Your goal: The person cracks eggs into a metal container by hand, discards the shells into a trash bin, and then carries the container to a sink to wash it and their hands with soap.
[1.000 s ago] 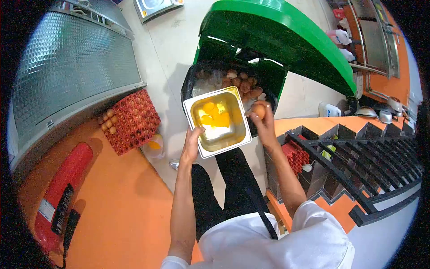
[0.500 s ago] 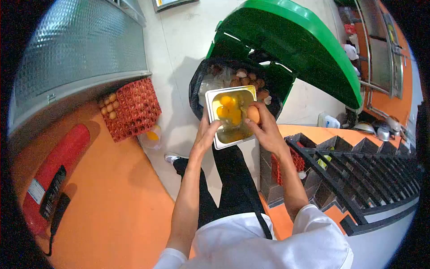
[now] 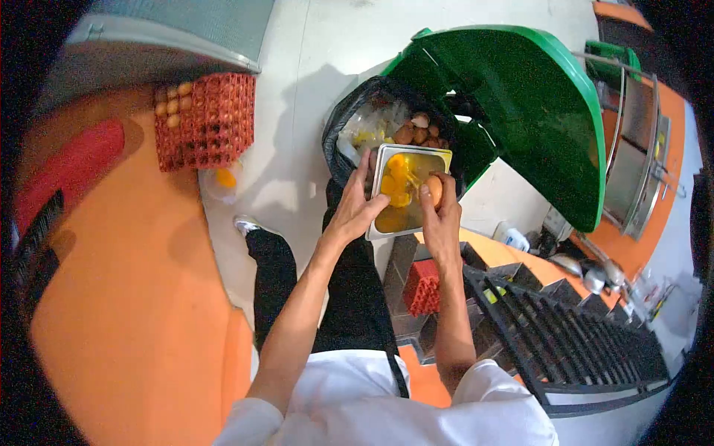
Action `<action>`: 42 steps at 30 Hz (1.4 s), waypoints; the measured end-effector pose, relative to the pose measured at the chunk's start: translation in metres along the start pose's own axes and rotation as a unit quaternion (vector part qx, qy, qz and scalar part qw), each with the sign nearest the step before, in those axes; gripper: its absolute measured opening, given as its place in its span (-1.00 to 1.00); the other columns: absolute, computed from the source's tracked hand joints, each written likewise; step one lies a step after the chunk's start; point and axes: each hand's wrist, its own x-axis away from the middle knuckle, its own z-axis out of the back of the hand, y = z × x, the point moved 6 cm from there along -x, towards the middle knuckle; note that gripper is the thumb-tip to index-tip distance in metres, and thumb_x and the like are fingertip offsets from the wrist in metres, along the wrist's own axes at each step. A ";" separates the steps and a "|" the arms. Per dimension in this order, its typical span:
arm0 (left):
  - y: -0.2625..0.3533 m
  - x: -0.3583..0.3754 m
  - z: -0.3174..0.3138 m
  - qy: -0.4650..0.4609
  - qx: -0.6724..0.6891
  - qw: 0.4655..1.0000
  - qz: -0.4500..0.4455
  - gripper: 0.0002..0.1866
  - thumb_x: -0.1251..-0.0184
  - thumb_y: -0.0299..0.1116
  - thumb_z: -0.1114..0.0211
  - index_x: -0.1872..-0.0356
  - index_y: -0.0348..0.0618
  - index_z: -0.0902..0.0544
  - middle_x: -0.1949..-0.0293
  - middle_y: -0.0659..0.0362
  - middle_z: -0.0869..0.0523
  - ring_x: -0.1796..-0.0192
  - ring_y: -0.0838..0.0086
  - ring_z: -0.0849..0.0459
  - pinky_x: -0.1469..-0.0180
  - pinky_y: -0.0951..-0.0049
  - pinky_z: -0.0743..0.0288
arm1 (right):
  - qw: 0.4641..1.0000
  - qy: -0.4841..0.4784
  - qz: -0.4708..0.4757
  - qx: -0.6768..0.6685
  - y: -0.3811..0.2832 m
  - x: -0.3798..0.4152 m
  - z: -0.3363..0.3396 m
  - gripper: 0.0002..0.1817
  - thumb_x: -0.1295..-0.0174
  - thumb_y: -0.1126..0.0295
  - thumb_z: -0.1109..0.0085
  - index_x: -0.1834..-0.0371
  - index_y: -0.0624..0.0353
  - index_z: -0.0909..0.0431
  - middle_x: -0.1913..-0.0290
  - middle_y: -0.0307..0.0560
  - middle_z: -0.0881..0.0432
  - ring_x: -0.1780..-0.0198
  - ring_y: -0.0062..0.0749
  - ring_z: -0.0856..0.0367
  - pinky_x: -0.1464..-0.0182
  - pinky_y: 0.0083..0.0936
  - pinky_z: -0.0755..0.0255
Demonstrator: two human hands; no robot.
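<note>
My left hand (image 3: 355, 208) grips the left side of a rectangular metal pan (image 3: 381, 229), its thumb over the rim. Raw eggs with orange yolks (image 3: 399, 178) lie in the pan. At the pan's right side my right hand (image 3: 444, 215) is closed on a brown egg (image 3: 433, 191), held over the pan's inside edge. Just beyond the pan, a bin lined with a black bag (image 3: 336, 137) contains brown eggshells (image 3: 421, 134) and clear plastic.
The bin's green lid (image 3: 520, 111) hangs open at the right. Stacked red egg trays (image 3: 216, 123), several eggs on top, stand at left beside a clear container (image 3: 220, 182). A red cylinder (image 3: 74, 171) lies farther left; a black railing (image 3: 558, 334) is at lower right.
The view has swung, so the bin lid and trays sit differently in frame. The pan and both hands appear slightly farther right. Both hands keep their hold on the pan and egg.
</note>
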 end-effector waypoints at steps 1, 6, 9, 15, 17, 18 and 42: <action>0.001 0.001 0.001 0.005 -0.009 1.000 -0.013 0.02 -0.04 -0.33 -0.24 -0.60 -0.26 0.02 -0.55 -0.18 -0.16 -0.57 0.08 -0.16 -0.57 0.24 -0.01 | 1.000 -0.010 -0.011 0.003 -0.001 0.002 0.000 -0.59 -0.49 0.15 -0.06 -0.23 0.18 -0.37 0.00 0.33 -0.66 -0.06 0.15 -0.67 -0.05 -0.14 -0.51; 0.010 0.006 0.003 -0.007 0.067 0.996 0.059 0.04 -0.05 -0.33 -0.25 -0.61 -0.23 0.06 -0.55 -0.20 -0.15 -0.58 0.07 -0.15 -0.58 0.21 -0.01 | 1.000 0.002 0.004 0.023 -0.007 0.006 0.004 -0.55 -0.54 0.05 0.05 -0.29 0.11 -0.31 0.02 0.34 -0.67 -0.03 0.18 -0.68 -0.04 -0.14 -0.51; 0.005 0.006 0.004 0.004 0.046 0.998 0.030 0.05 -0.05 -0.33 -0.26 -0.61 -0.19 0.07 -0.55 -0.20 -0.14 -0.59 0.07 -0.13 -0.58 0.20 -0.01 | 1.000 0.014 -0.003 0.025 -0.010 0.008 0.006 -0.52 -0.58 -0.02 0.15 -0.31 0.10 -0.29 0.16 -0.03 -0.57 0.40 -0.53 -0.44 0.42 -0.56 -0.37; 0.000 0.015 0.008 0.015 0.061 0.998 0.008 0.08 -0.03 -0.32 -0.27 -0.62 -0.18 0.10 -0.55 -0.19 -0.13 -0.60 0.05 -0.11 -0.59 0.17 0.03 | 0.994 0.016 -0.093 -0.060 -0.014 0.024 0.013 -0.46 -0.54 -0.12 0.14 -0.32 0.05 -0.28 0.30 -0.19 -0.47 0.52 -0.70 -0.31 0.58 -0.69 -0.16; 0.002 0.016 0.011 0.006 0.067 0.998 0.005 0.08 -0.02 -0.30 -0.27 -0.61 -0.19 0.10 -0.56 -0.19 -0.13 -0.60 0.05 -0.10 -0.60 0.16 0.05 | 0.972 0.001 -0.168 -0.166 -0.013 0.027 0.007 -0.48 -0.50 -0.17 0.08 -0.17 0.05 -0.38 0.45 -0.22 -0.42 0.62 -0.71 -0.24 0.62 -0.73 -0.05; 0.003 0.017 0.013 0.015 0.076 0.997 -0.008 0.08 -0.02 -0.29 -0.26 -0.61 -0.19 0.09 -0.56 -0.17 -0.13 -0.60 0.07 -0.10 -0.60 0.16 0.06 | 0.971 0.003 -0.168 -0.172 -0.008 0.022 0.003 -0.48 -0.50 -0.17 0.08 -0.17 0.05 -0.38 0.45 -0.22 -0.42 0.62 -0.71 -0.24 0.62 -0.73 -0.05; -0.077 0.054 0.019 0.031 0.181 0.982 -0.038 0.12 -0.09 -0.28 -0.38 -0.62 -0.10 0.16 -0.47 -0.26 -0.20 -0.53 -0.06 -0.20 -0.56 0.16 -0.06 | 0.789 -0.218 0.519 0.246 -0.230 -0.067 -0.302 -0.60 -0.26 0.47 -0.17 -0.19 0.22 -0.50 -0.04 0.21 -0.57 -0.13 0.17 -0.55 -0.18 -0.09 -0.47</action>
